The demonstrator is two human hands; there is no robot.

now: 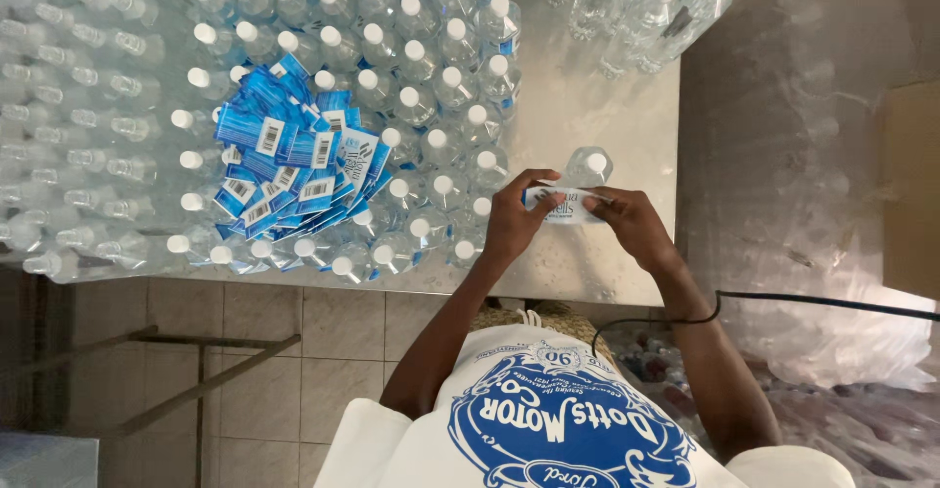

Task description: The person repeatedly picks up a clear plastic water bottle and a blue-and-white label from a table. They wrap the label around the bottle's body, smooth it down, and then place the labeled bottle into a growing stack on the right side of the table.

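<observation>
Steel table (607, 116) crowded with capped clear bottles (411, 57), a heap of blue labels (294, 160) lying on top of them. Near the table's front edge, left hand (514, 219) and right hand (632, 224) each pinch one end of a white label (563, 204), fingers closed on it, against a single bottle (587, 167).

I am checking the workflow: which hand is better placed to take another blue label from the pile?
Left, probably. The left hand is on the side of the label pile; the right hand is farther away, pinching the label on the bottle.
</observation>
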